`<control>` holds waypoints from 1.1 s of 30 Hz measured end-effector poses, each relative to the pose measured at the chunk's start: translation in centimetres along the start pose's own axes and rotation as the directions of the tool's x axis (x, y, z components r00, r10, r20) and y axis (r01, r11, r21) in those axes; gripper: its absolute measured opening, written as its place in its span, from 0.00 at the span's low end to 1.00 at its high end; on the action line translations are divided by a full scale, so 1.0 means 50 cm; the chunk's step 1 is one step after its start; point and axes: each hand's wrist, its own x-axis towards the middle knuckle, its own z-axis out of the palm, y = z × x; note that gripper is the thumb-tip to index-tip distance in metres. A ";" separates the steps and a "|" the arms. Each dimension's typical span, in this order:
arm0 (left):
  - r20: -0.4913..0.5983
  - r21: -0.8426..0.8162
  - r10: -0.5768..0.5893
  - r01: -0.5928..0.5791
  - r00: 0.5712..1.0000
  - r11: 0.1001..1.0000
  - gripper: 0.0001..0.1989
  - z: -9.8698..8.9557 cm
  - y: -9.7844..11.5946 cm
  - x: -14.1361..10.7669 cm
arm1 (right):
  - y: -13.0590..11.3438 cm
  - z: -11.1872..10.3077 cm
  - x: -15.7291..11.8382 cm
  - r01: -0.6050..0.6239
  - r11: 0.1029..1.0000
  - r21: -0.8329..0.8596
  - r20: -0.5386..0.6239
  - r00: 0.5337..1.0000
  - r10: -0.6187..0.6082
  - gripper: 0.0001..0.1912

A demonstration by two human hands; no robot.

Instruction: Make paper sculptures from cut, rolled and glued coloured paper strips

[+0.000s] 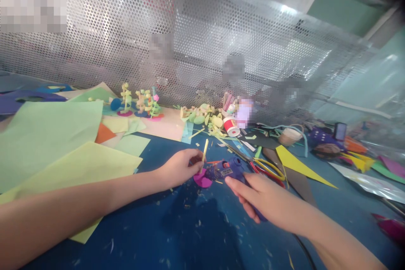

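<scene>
Between the fingertips of my left hand a thin pale-yellow paper strip stands nearly upright. Its lower end meets a magenta paper disc on the blue table. My right hand is wrapped around the handle of a blue glue gun. The gun's nozzle points left, at the foot of the strip by the disc; whether it touches cannot be made out. Scissors with yellow and red handles lie just behind the gun.
Green paper sheets cover the left side. Small paper plant models stand at the back, beside a pile of paper cutouts. A red-and-white cup lies near a perforated metal screen. A black cord runs across the table at the lower right.
</scene>
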 end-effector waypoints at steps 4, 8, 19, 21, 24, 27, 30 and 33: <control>0.016 -0.028 -0.006 0.007 1.000 1.000 0.06 0.000 0.000 0.000 | -0.002 -0.002 0.000 -0.021 1.000 -0.004 -0.013 1.000 0.021 0.26; 0.000 -0.009 0.000 0.000 1.000 1.000 0.06 -0.001 0.000 -0.002 | -0.003 0.000 -0.004 -0.026 1.000 -0.001 -0.011 1.000 0.026 0.25; 0.007 -0.065 -0.010 0.011 1.000 0.998 0.05 -0.005 0.011 -0.005 | 0.007 0.003 0.002 -0.011 0.999 0.051 -0.008 1.000 0.011 0.26; 0.010 -0.087 -0.018 0.019 1.000 0.996 0.06 -0.005 0.011 -0.004 | 0.006 0.003 0.004 -0.005 0.999 0.049 -0.024 1.000 0.006 0.26; 0.005 -0.075 -0.020 0.021 1.000 0.997 0.06 -0.005 0.010 -0.005 | 0.004 0.003 0.005 -0.009 0.999 0.051 -0.024 1.000 0.010 0.26; 0.006 -0.046 -0.014 0.014 1.000 0.999 0.06 -0.006 0.010 -0.006 | 0.002 0.004 0.003 -0.004 0.999 0.037 -0.012 1.000 0.005 0.26; 0.008 -0.033 -0.010 0.010 1.000 0.999 0.06 -0.008 0.010 -0.007 | 0.001 0.005 0.001 -0.010 1.000 0.019 -0.022 1.000 0.010 0.27; 0.014 -0.022 -0.016 0.016 1.000 1.000 0.06 -0.009 0.011 -0.007 | -0.002 0.005 0.000 -0.022 0.999 0.031 -0.015 1.000 0.022 0.26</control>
